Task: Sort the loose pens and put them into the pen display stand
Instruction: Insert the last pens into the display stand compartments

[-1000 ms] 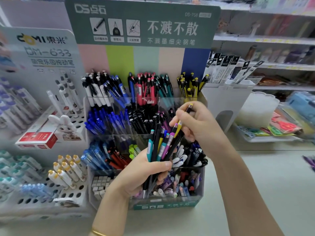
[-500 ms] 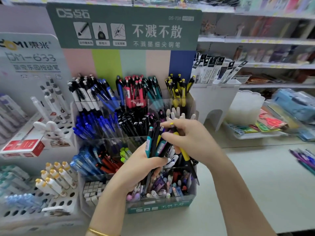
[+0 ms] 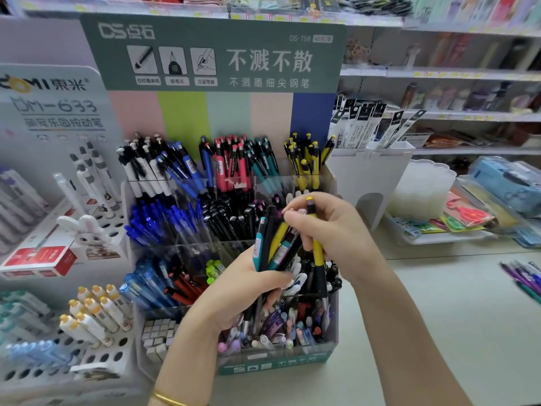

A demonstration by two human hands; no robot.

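My left hand (image 3: pixel 243 291) grips a bundle of loose pens (image 3: pixel 273 244), teal, black and yellow, held upright in front of the pen display stand (image 3: pixel 275 363). My right hand (image 3: pixel 330 232) holds a yellow and black pen (image 3: pixel 317 253) upright, its yellow cap above my fingers, and its fingertips touch the top of the bundle. The stand is a tiered clear box with compartments of white, blue, red, teal and yellow pens at the back, blue and black ones in the middle. The yellow pen compartment (image 3: pixel 307 162) is at the back right.
A white rack with yellow-capped pens (image 3: pixel 93 315) stands to the left, beside a red box (image 3: pixel 41 259) and a rabbit figure (image 3: pixel 87 232). A white holder (image 3: pixel 371 174) with packaged refills sits right of the stand. Several purple pens (image 3: pixel 524 276) lie on the counter's right edge.
My right hand dropped from above the bundle down beside it and has now risen a little, still holding the yellow and black pen. My left hand kept the bundle in place.
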